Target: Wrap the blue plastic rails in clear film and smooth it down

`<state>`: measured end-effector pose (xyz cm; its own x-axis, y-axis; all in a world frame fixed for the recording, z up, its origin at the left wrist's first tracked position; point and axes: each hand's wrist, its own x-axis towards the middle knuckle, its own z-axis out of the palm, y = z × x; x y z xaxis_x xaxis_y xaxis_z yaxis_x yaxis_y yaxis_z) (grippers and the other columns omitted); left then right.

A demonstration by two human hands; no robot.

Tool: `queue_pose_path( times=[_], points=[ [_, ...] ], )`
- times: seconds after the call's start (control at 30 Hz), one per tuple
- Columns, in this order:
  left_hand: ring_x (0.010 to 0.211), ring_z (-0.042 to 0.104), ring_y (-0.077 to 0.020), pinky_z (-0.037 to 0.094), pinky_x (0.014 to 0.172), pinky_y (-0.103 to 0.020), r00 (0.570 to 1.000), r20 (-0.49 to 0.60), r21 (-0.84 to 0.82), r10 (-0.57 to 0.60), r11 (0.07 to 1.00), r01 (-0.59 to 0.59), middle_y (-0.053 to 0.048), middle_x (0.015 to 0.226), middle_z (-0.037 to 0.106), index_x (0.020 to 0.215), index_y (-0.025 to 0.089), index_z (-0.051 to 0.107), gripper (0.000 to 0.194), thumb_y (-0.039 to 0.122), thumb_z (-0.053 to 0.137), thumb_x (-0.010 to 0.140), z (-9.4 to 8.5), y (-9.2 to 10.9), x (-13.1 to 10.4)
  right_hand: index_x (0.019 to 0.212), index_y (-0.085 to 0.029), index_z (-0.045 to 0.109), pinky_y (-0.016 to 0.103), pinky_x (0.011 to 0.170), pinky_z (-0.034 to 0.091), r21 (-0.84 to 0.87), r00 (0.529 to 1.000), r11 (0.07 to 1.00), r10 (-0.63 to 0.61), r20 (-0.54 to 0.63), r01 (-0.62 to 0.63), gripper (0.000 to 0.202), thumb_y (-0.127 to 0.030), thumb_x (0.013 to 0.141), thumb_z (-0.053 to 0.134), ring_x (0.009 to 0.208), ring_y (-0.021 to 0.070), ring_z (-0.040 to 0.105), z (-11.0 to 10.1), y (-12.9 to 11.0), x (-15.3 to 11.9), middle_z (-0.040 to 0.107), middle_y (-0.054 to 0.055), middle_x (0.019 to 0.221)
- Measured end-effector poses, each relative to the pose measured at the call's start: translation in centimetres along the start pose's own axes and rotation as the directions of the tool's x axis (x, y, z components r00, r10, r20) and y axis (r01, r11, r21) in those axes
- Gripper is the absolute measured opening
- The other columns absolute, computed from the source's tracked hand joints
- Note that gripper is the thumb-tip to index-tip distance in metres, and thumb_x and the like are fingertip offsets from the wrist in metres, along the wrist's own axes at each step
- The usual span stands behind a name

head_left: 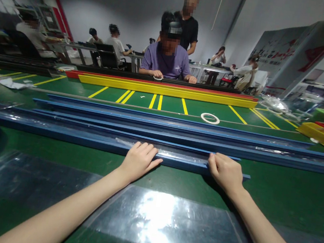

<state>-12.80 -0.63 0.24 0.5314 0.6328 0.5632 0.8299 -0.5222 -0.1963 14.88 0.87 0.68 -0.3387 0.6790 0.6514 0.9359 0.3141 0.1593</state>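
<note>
Feed shows both hands on the long blue U-shaped profile, likely plastic [186,165], lying across the dark green tabletop [280,197], nearest of the blue pieces. Left hand [141,158]: fingers together, hooked over the near wall, thumb outside along it, so I read it as clamped there. Right hand [228,171]: fingers curled tight on the same wall close to the right end; fingertips hidden from me. Wide spacing probably keeps the piece from twisting. Clear glossy film [175,154] lies in the channel; I can't tell if the fingers pin it too.

Wide transparent plastic sheet [196,225] lies flat under the forearms. More blue profiles [265,154] sit just behind, roughly parallel, presumably within reach. White tape-like ring [210,118] lies beyond those.

Writing: grey wall banner [281,53] has red characters, too blurred for me to read. Purple shirt [164,61] opposite carries a small white mark, no legible text. No brand I can make out.
</note>
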Motion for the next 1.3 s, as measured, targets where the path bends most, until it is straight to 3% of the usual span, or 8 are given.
queue_pose_path(
  times=[0.87, 1.3],
  points=[
    [0.069, 0.049, -0.0167, 0.029, 0.062, -0.03, 1.0, -0.01, -0.031, -0.015, 0.999, 0.015, -0.003, 0.072, 0.058, 0.083, 0.015, 0.056, 0.03, 0.039, 0.038, 0.086, 0.07, -0.01, -0.09, 0.047, -0.017, 0.051, 0.023, 0.046, 0.021, -0.009, 1.0, 1.0, 0.021, 0.022, -0.021, 0.045, -0.03, 0.085, 0.031, 0.045, 0.0081, 0.043, 0.01, -0.04, -0.03, 0.051, 0.001, 0.048],
    [0.068, 0.048, -0.017, 0.031, 0.061, -0.03, 1.0, 0.006, -0.007, -0.025, 1.0, 0.025, -0.004, 0.07, 0.056, 0.069, 0.016, 0.053, 0.032, 0.04, 0.04, 0.085, 0.09, 0.05, -0.04, 0.047, -0.016, 0.051, 0.022, 0.045, 0.021, -0.009, 0.999, 1.0, 0.021, 0.024, -0.021, 0.045, -0.03, 0.085, 0.031, 0.045, 0.0081, 0.044, 0.08, -0.07, -0.02, 0.052, 0.002, 0.047]
  ],
)
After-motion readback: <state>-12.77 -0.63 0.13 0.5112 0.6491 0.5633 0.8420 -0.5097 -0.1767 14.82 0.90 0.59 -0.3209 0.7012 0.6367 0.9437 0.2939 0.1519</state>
